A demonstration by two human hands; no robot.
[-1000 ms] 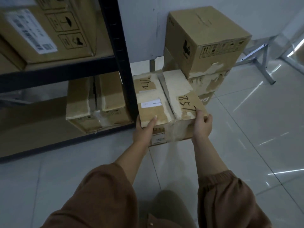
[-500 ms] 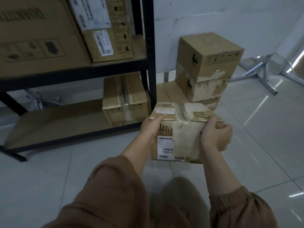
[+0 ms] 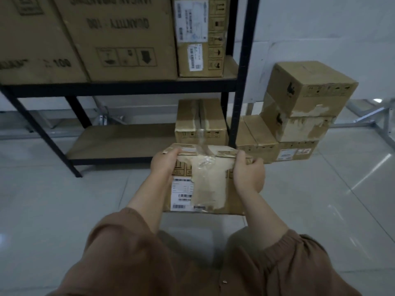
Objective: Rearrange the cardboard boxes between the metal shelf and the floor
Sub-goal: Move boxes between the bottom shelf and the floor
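I hold a taped cardboard box with a white barcode label up off the floor, in front of the black metal shelf. My left hand grips its upper left corner and my right hand grips its upper right corner. One small box sits at the right end of the shelf's bottom board. Right of the shelf post, a stack of boxes stands on the floor against the wall, with a low box beside it.
Large cartons fill the upper shelf level. The bottom board lies bare to the left of the small box. A grey metal frame stands at the far right on the glossy tiled floor.
The box has come up from the floor beside the shelf post and toward me, held in both hands. My view has risen, showing more of the upper shelf.
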